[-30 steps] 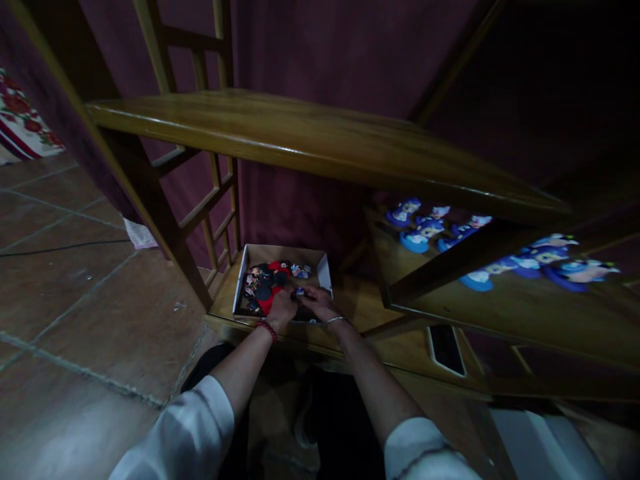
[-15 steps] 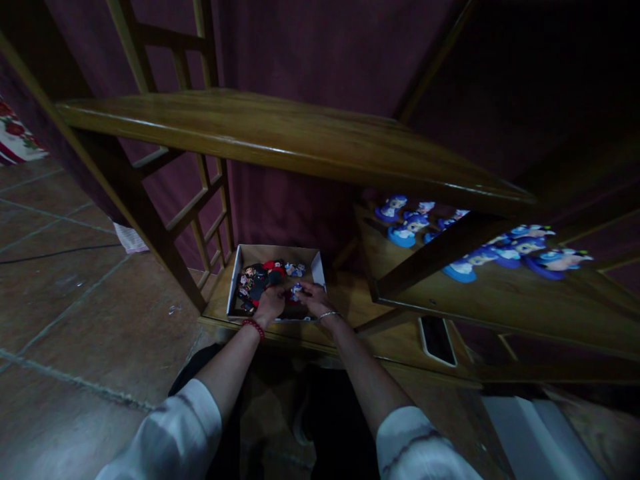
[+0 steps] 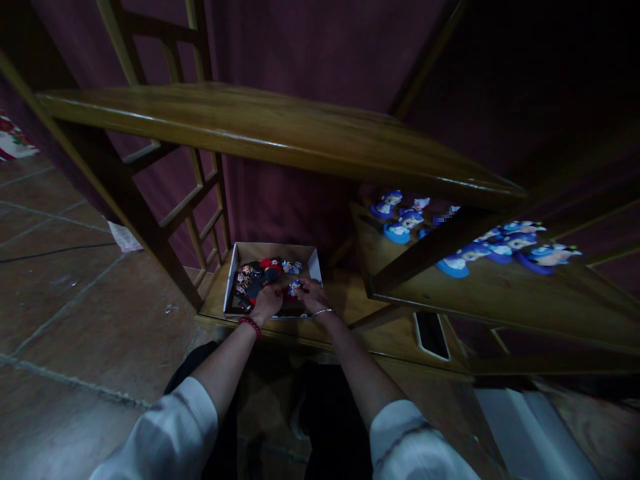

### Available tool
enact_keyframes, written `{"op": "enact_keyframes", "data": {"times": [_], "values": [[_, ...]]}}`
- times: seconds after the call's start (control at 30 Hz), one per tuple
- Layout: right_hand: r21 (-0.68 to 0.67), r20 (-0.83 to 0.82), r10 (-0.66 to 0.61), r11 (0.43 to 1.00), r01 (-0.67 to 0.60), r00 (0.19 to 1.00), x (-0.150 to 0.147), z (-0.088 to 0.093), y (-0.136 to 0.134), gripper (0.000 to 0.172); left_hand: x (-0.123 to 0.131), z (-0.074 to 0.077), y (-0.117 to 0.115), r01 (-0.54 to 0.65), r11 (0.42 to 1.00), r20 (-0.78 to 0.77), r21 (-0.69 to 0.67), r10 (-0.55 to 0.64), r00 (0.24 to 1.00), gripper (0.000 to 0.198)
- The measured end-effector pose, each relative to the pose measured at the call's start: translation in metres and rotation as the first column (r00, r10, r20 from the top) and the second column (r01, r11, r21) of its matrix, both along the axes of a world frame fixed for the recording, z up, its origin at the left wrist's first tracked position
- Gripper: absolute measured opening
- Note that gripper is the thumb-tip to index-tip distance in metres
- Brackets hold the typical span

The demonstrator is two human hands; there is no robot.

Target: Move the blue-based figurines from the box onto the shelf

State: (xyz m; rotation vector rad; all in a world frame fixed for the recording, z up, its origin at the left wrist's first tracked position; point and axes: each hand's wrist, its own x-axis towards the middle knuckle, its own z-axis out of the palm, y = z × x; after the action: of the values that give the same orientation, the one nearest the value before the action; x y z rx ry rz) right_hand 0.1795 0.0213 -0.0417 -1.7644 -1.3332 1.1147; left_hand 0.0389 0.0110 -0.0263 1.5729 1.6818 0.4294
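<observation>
A shallow cardboard box (image 3: 229, 293) with white outer walls sits on the low wooden shelf. Inside its left part lie several small figurines (image 3: 255, 277) in black and red, and a blue-and-white figurine (image 3: 292, 267) lies near the back. My right hand (image 3: 314, 297) is closed at the box's right side, its fingertips on a small blue-and-white figurine (image 3: 295, 287). Over the front middle of the box, my left hand (image 3: 269, 302) has its fingers curled inward, close to something red. What the left fingers hold, if anything, is hidden.
Blue-based figurines (image 3: 403, 227) stand in several places on a higher shelf (image 3: 450, 303) at the right. A phone (image 3: 432, 335) lies on the low shelf. A thick wooden board (image 3: 280, 130) crosses above my hands, and a lattice frame (image 3: 185, 207) rises at the left.
The blue-and-white figurine at my right fingertips shows a little more clearly, and the hands have parted slightly. The whole view has shifted a little.
</observation>
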Motion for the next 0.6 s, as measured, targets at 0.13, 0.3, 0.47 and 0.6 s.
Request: {"op": "enact_keyframes", "data": {"times": [0.13,0.3,0.47,0.6], "values": [[0.041,0.128,0.06,0.997,-0.066,0.99,0.002,0.002,0.001,0.037,0.0,0.002,0.0,0.002,1.0,-0.001,0.005,-0.002,1.0,0.027],[0.097,0.194,0.096,0.989,-0.116,0.976,0.002,0.002,0.003,0.032,0.0,0.002,0.0,0.005,1.0,0.014,0.007,-0.005,1.0,0.025],[0.108,0.155,0.115,0.985,-0.133,0.981,0.001,0.002,0.005,0.031,-0.002,-0.008,0.003,-0.06,0.998,0.078,-0.02,0.061,0.995,0.027],[0.1,0.155,0.121,0.985,-0.137,0.98,0.001,0.001,0.005,0.03,-0.002,-0.013,0.004,-0.109,0.992,0.187,-0.066,0.12,0.975,0.024]]}}
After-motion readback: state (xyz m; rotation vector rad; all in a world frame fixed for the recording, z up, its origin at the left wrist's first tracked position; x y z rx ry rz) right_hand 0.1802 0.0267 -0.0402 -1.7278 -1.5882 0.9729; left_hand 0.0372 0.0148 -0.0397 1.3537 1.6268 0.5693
